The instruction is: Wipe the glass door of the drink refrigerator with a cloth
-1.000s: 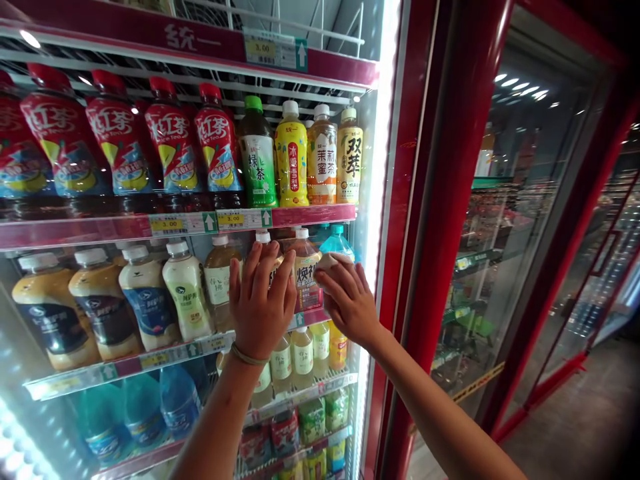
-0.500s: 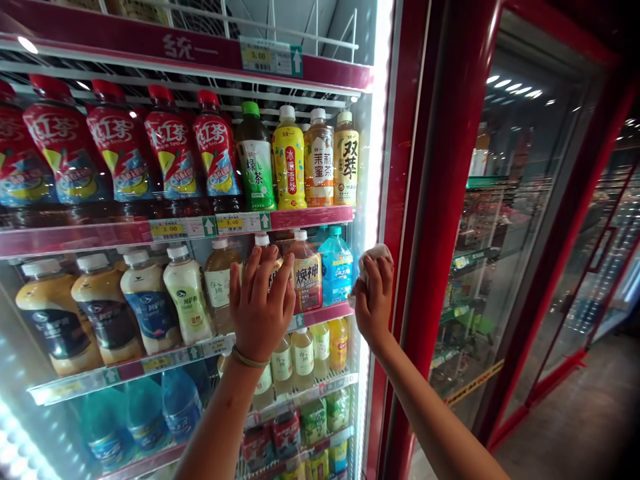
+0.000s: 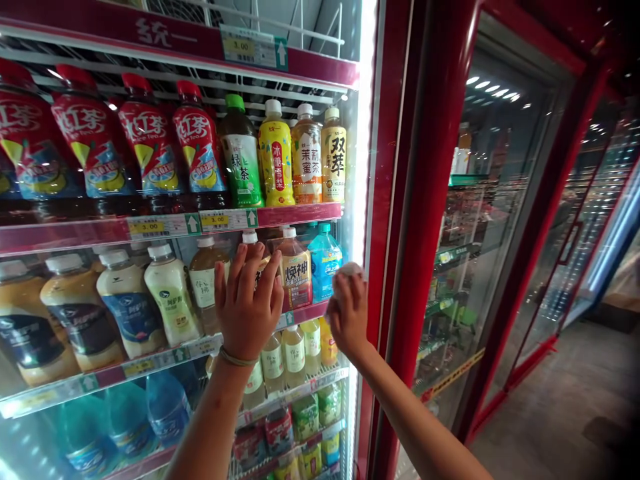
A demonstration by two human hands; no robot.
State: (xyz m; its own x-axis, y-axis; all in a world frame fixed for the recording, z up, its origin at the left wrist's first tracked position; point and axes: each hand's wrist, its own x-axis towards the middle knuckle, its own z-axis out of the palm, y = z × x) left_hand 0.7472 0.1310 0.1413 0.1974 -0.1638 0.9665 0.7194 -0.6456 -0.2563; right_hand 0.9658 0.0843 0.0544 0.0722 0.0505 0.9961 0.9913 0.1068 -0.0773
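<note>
My left hand lies flat with fingers spread, seemingly against the fridge's glass door, in front of the middle shelf. It holds nothing, and a thin band circles its wrist. To the right, my right hand is closed over a crumpled whitish cloth, pressed near the door's right edge. Part of the cloth is hidden by the fingers. Behind the hands stand a brown-labelled drink bottle and a blue drink bottle. Part of the bottle row is covered by my left hand.
Red-labelled tea bottles and a yellow bottle line the upper shelf. Larger blue bottles stand low on the left. A red door frame runs down the right, beside another glass-fronted cabinet and the floor.
My right hand has slid a little left and down with the cloth. My left hand keeps its place before the bottles. The view has turned slightly right.
</note>
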